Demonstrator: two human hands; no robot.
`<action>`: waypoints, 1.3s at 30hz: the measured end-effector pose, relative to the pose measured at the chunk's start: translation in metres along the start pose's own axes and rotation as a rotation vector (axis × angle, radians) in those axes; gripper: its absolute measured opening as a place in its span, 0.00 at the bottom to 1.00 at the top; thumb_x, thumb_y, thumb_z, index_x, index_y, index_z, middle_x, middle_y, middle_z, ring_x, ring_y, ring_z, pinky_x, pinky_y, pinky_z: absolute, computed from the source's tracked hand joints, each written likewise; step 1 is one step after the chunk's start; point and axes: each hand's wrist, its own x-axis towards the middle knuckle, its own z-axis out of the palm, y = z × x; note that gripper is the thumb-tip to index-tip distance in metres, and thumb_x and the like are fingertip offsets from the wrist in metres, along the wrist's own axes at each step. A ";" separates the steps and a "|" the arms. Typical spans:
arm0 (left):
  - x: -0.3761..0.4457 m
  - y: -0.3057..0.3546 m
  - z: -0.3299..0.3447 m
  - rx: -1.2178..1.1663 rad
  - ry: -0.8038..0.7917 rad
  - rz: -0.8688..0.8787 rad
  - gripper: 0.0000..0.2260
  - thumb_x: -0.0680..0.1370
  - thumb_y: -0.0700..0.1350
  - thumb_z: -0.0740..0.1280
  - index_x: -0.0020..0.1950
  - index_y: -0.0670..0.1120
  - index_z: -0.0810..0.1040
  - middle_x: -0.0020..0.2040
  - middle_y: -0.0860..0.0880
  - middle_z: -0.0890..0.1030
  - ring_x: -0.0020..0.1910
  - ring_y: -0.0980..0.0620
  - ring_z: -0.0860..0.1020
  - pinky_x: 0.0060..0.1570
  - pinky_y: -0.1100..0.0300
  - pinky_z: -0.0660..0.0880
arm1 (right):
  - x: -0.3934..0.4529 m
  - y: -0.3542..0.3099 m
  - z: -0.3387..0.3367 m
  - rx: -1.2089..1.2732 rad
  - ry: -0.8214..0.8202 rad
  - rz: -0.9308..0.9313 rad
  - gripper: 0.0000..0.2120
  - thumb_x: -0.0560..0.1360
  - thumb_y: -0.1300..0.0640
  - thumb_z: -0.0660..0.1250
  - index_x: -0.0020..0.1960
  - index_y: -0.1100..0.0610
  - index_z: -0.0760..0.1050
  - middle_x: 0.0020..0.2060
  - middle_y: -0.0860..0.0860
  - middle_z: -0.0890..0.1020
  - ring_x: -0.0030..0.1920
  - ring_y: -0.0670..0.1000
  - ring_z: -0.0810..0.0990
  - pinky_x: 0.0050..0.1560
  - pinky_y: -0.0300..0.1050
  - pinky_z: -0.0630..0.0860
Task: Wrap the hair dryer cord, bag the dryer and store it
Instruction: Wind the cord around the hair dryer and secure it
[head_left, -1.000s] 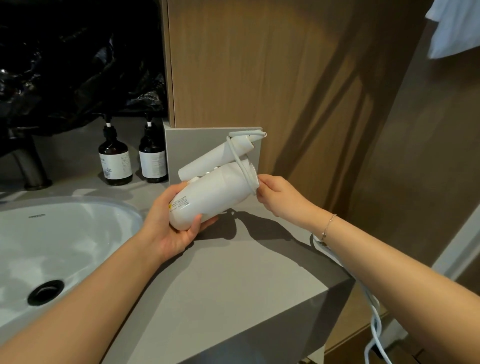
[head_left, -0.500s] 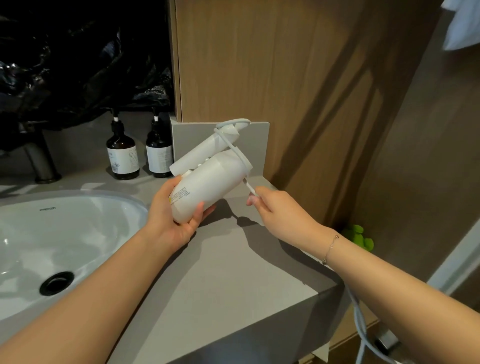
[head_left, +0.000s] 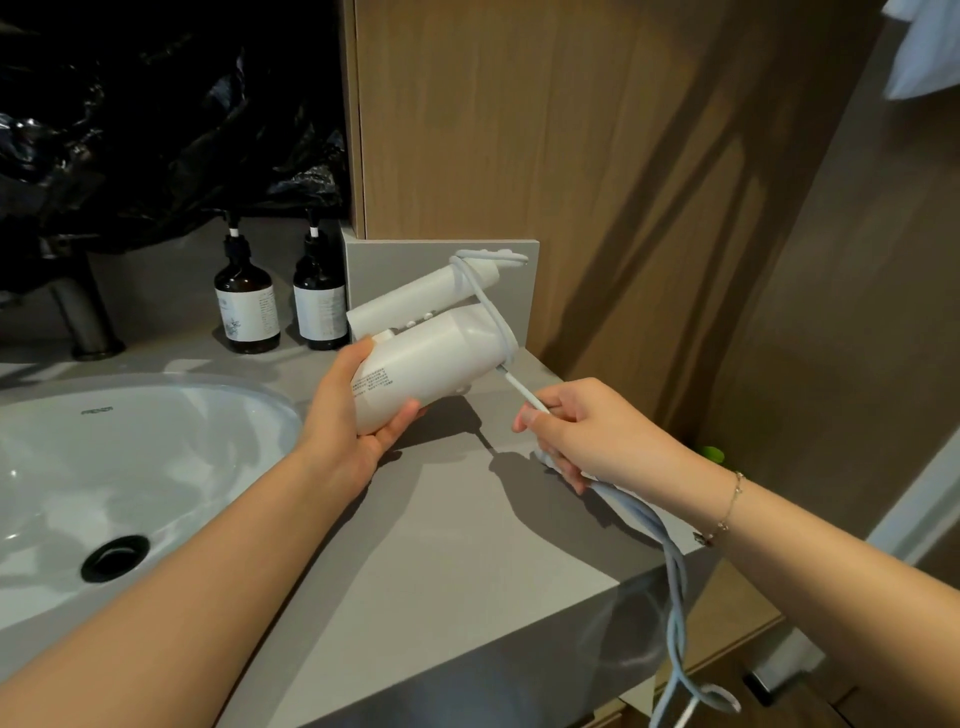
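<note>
1. The hair dryer (head_left: 421, 364) is plain white, with a fat round barrel and a slimmer handle folded back so it lies almost along the barrel's upper side. A small block of grey printed text sits on the barrel near its lower end, and a row of little buttons shows where handle and barrel meet.
2. The dryer is held in the air above the grey counter (head_left: 415, 545), just right of the white sink (head_left: 130, 467), its barrel tilted up toward the wooden wall panel (head_left: 571, 156).
3. The left hand (head_left: 348, 421) grips the barrel's lower end, thumb curled over the top and fingers wrapped underneath.
4. The white cord (head_left: 524, 397) leaves the handle tip, loops once down across handle and barrel, and runs taut from the barrel's far end to the right hand (head_left: 587, 431).
5. The right hand pinches the cord between thumb and forefinger, with the other fingers curled round further strands; from under the palm the cord hangs in loose loops over the counter's edge.
6. A thin bracelet (head_left: 727, 512) circles the right wrist.
7. Two dark pump bottles (head_left: 283, 306) stand upright side by side at the back of the counter, left of the dryer.
</note>
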 end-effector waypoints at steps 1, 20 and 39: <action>-0.001 0.000 0.001 0.016 0.001 0.021 0.13 0.76 0.51 0.70 0.59 0.51 0.78 0.59 0.45 0.80 0.56 0.40 0.81 0.28 0.62 0.79 | -0.003 -0.001 0.000 -0.061 0.018 -0.022 0.09 0.81 0.54 0.61 0.45 0.51 0.78 0.27 0.50 0.75 0.26 0.47 0.73 0.30 0.40 0.75; -0.005 -0.008 0.008 0.388 -0.111 0.183 0.19 0.76 0.55 0.69 0.63 0.48 0.74 0.58 0.46 0.80 0.53 0.49 0.82 0.40 0.55 0.82 | -0.009 -0.007 -0.049 -1.192 0.258 -0.644 0.08 0.70 0.56 0.76 0.47 0.56 0.81 0.31 0.50 0.80 0.29 0.50 0.78 0.28 0.44 0.79; 0.007 0.019 0.001 1.161 -0.034 -0.080 0.16 0.76 0.59 0.65 0.54 0.48 0.79 0.40 0.43 0.80 0.31 0.45 0.79 0.25 0.62 0.73 | 0.013 0.012 -0.049 -0.704 -0.122 -0.474 0.06 0.80 0.55 0.61 0.54 0.50 0.75 0.43 0.37 0.71 0.47 0.41 0.72 0.47 0.31 0.70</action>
